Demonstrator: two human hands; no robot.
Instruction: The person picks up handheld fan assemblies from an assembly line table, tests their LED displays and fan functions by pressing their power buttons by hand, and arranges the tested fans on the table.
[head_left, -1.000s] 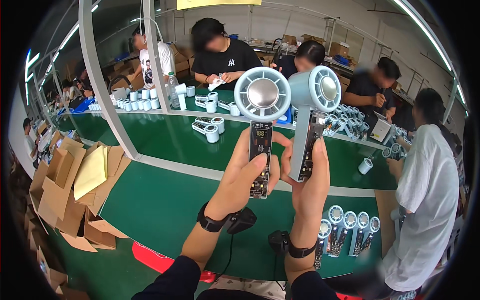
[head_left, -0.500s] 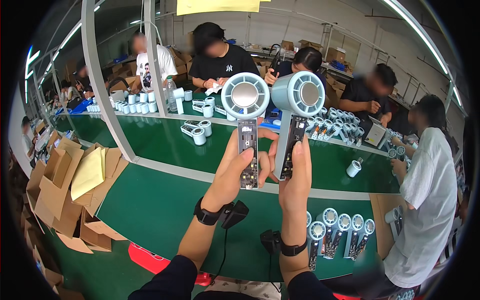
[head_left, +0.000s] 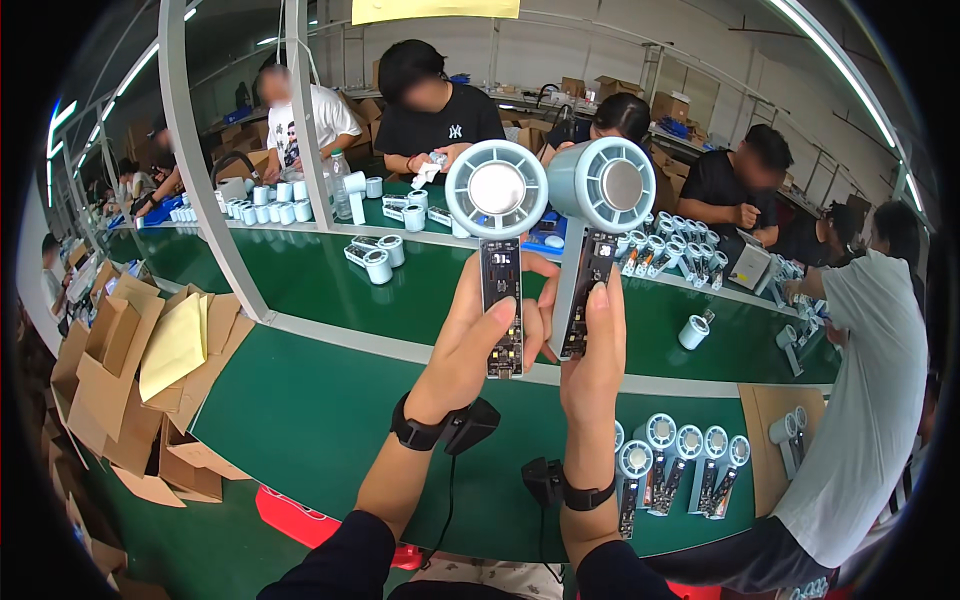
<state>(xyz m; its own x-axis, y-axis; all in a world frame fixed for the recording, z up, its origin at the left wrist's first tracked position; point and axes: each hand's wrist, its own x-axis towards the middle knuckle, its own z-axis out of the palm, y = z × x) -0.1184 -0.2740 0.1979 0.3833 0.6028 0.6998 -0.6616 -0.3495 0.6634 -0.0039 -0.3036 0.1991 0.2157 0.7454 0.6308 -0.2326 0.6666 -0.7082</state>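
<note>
**Left fan [head_left: 499,246] and right fan [head_left: 598,246] being held side by side**

Head view. At the center of the frame, the left hand [head_left: 470,335] is holding the left fan upright, its grip being clamped around the handle and the thumb pressing on the exposed circuit board [head_left: 500,274]. The right hand [head_left: 597,340] is holding the right fan just beside it, this grip likewise being clamped around the handle. Both round heads are facing the camera. At lower right, several similar fans [head_left: 688,443] are resting on the green surface [head_left: 310,430]. At left, cardboard boxes [head_left: 108,385] are lying heaped, a yellow sheet [head_left: 174,350] resting on them. At the right edge, a person in a pale shirt [head_left: 865,400] is leaning forward.
</note>
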